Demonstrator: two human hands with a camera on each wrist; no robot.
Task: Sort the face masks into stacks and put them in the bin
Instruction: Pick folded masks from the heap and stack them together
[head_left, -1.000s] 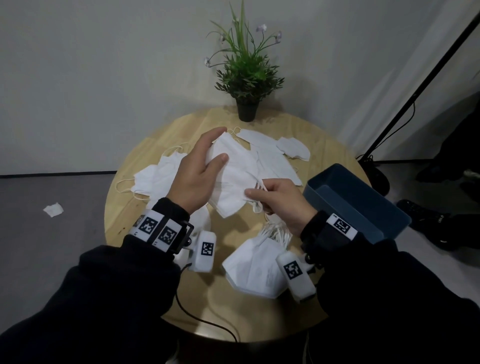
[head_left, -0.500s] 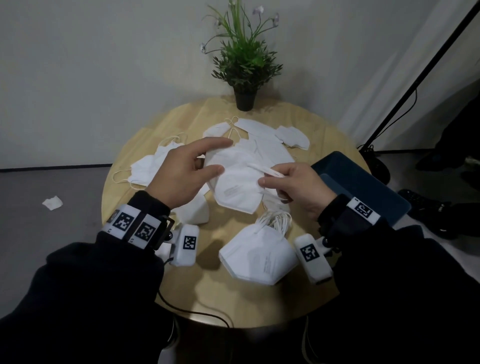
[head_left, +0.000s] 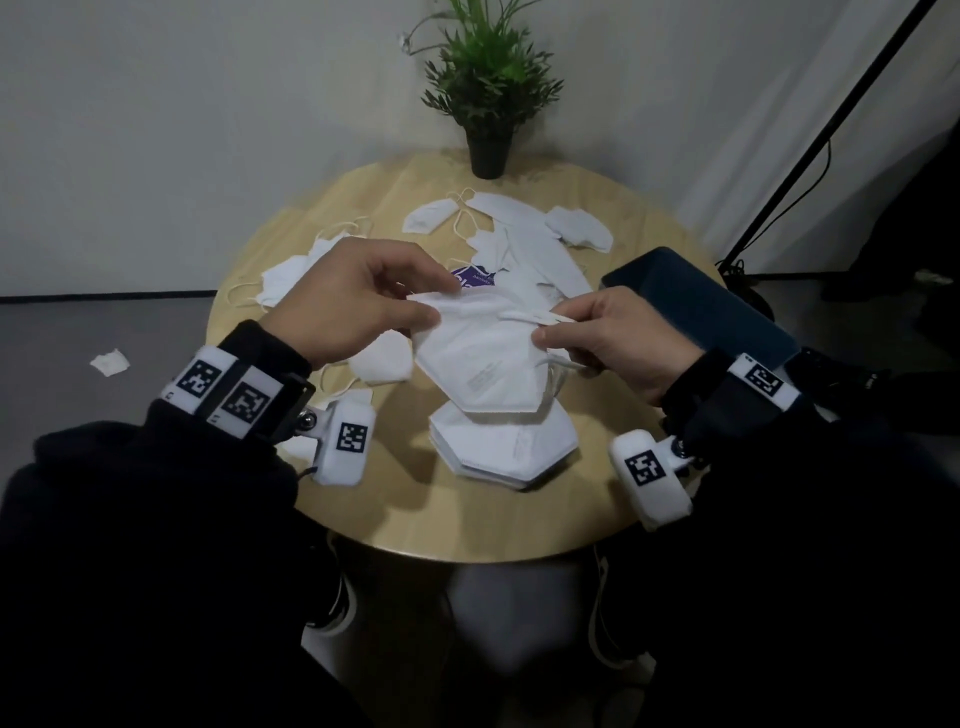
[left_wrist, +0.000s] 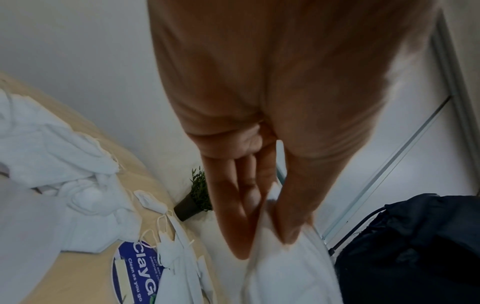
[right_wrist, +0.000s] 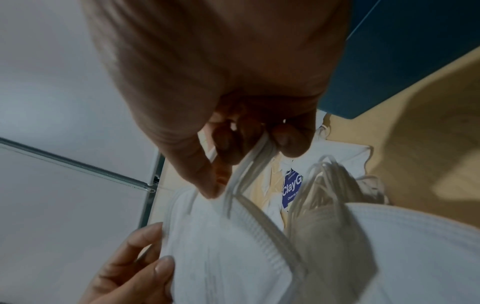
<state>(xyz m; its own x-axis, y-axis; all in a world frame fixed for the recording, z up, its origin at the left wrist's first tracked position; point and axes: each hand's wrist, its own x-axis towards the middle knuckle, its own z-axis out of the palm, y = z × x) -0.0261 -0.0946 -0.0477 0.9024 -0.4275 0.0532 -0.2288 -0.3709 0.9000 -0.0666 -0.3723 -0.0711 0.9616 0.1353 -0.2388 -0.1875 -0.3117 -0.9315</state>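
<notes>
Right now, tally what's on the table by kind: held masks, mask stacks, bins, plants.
Held mask: 1
Mask stack: 1
Bin: 1
Potted plant: 1
Total: 4
Loose masks overlap too much to count.

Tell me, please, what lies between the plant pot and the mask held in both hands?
In the head view, loose masks and a purple sticker lie between the pot and the held mask.
</notes>
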